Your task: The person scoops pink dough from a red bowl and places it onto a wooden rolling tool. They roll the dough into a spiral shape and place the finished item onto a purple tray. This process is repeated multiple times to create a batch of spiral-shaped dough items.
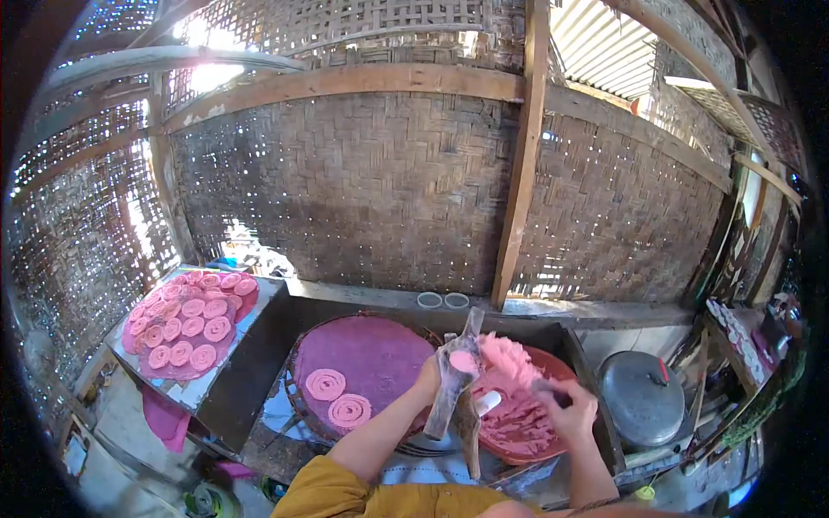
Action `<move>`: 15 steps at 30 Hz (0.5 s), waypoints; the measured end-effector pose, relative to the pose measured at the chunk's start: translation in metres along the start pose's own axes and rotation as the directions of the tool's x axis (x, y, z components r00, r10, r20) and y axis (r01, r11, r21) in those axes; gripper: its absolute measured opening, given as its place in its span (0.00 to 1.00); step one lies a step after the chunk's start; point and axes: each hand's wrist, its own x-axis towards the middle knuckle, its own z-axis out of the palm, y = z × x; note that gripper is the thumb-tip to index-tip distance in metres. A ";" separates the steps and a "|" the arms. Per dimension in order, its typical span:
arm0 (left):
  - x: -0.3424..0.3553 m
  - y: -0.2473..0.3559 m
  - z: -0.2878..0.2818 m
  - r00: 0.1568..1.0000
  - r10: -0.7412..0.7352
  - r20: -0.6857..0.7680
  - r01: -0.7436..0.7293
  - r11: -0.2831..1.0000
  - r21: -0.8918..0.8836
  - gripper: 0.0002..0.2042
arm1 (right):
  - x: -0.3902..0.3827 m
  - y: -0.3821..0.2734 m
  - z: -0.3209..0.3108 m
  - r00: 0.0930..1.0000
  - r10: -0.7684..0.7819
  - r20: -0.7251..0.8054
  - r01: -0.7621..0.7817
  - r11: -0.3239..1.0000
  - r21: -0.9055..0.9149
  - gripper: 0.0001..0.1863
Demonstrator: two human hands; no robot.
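My left hand (428,380) is closed around a wooden press (446,393) with long handles, tilted over the gap between a round tray and a basin. Pink dough (464,362) fills the round opening in the press. My right hand (573,416) grips the dark handle of a spatula, its blade mostly hidden under a lump of pink dough (511,359) beside the opening. Below it, the red basin (566,373) contains more smeared pink dough and a white cylindrical piece (488,402). Two spiral coils of pink dough (350,413) lie on the round, purple-lined tray (371,350).
At the left, many pink coils (192,327) cover a cloth-lined surface (186,393). A large lidded metal pot (642,401) stands right of the basin. Two white rings (443,300) sit on the ledge below the woven wall (363,181). A wooden post (521,173) rises behind.
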 end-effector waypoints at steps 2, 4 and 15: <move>-0.006 0.011 0.011 1.000 -0.006 -0.008 0.005 0.999 -0.034 0.16 | 0.004 0.001 0.010 0.997 -0.074 -0.031 0.075 0.997 0.032 0.13; -0.013 0.026 0.018 1.000 -0.003 -0.016 0.002 0.997 -0.076 0.15 | -0.005 0.005 0.006 0.990 -0.073 0.124 0.067 0.996 0.053 0.13; -0.058 0.112 0.020 0.888 0.408 0.212 -0.348 0.897 -0.271 0.09 | -0.031 0.037 0.011 0.925 0.097 0.368 -0.178 0.964 0.195 0.25</move>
